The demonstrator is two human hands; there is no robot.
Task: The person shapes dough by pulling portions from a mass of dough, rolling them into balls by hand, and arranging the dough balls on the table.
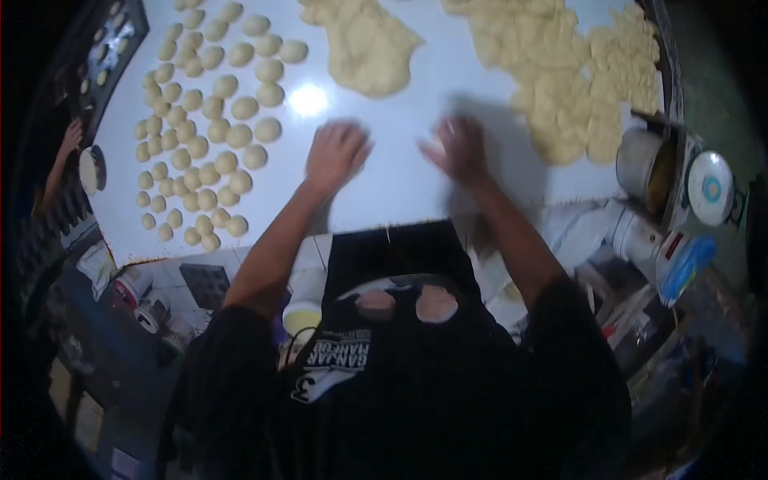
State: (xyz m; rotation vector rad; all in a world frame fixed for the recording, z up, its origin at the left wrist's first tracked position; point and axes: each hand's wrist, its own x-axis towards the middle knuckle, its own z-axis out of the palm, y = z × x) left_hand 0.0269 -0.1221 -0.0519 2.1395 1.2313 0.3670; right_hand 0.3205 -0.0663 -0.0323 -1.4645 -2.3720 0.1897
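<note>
My left hand (337, 154) is low on the white tabletop, its fingers curled down and slightly blurred. Whatever lies beneath its palm is hidden. Across a short gap, my right hand (459, 149) hovers over or rests on the same surface, smeared by motion; I cannot tell whether anything is under it. Left of my left hand, many round dough balls (238, 136) lie in loose rows. A large slab of dough (370, 56) sits beyond both hands. To the right of my right hand spreads a lumpy mass of dough pieces (552, 96).
The white table (384, 196) ends just before my body. A metal pot (638, 160) stands at its right edge, near a white plate-like disc (710, 187). A dark tray (112, 56) with dough balls and another person's hand (72, 134) are at far left.
</note>
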